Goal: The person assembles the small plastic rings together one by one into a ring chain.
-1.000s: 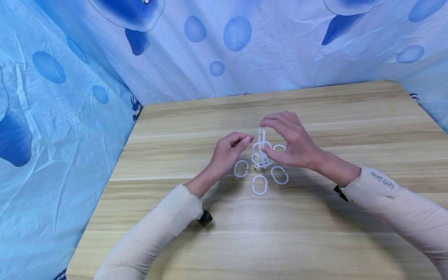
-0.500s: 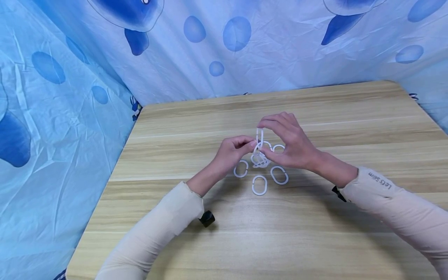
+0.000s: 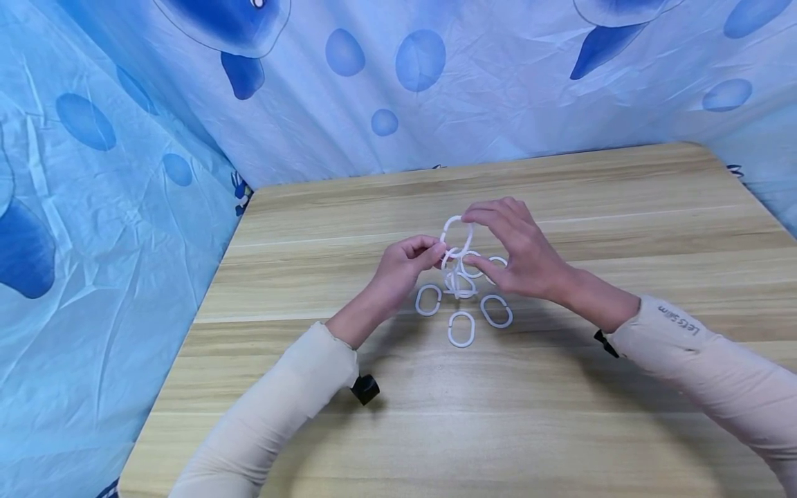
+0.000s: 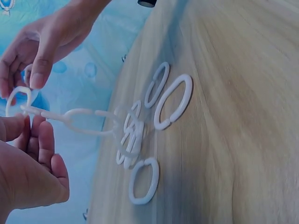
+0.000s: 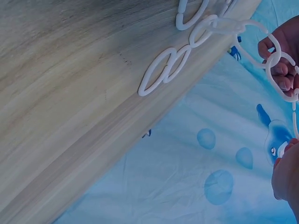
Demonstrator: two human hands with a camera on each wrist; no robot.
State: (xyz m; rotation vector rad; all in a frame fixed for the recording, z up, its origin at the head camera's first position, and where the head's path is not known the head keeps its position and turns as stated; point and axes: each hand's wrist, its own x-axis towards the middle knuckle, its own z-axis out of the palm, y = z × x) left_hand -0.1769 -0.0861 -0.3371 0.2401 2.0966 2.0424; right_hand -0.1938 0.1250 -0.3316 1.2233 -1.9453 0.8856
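Observation:
My right hand [image 3: 523, 256] holds a white oval plastic ring [image 3: 457, 217] between thumb and forefinger, above the table. Close by on the left, my left hand [image 3: 395, 277] pinches where this ring meets the one below; the small gap there is hidden by the fingers. A short chain of linked rings [image 4: 88, 132] hangs from this spot, its lower end down at the tabletop. Around it lie several loose rings of the same kind, among them a left one [image 3: 418, 301], a near one [image 3: 461, 346] and a right one [image 3: 483, 311].
The rings lie on a wood-grain table [image 3: 436, 429]. Blue curtain [image 3: 386, 76] with whale pictures hangs behind and to the left of it. Small black devices [image 3: 365, 389] show beneath both sleeves.
The ring in my right hand has turned from edge-on to face-on and shifted slightly left. My left fingers came to the chain, then drew slightly back left, the chain's upper links following.

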